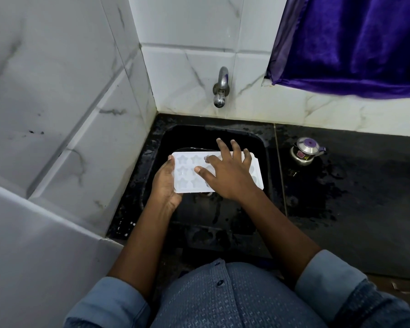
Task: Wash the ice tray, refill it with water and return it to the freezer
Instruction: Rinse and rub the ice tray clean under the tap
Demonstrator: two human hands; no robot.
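A white ice tray (pixel 187 172) with star-shaped moulds is held level over the black sink (pixel 258 147). My left hand (pixel 166 183) grips the tray's left edge, thumb on the rim and fingers underneath. My right hand (pixel 227 171) lies flat on top of the tray with its fingers spread, covering the tray's middle and right moulds. A steel tap (pixel 221 88) juts from the tiled wall above the sink, and no water runs from it.
A small steel teapot with a purple lid (pixel 305 152) stands on the wet black counter (pixel 353 185) to the right of the sink. White marble-look tiles (pixel 69 102) close in the left side and back. A purple curtain (pixel 353 43) hangs at upper right.
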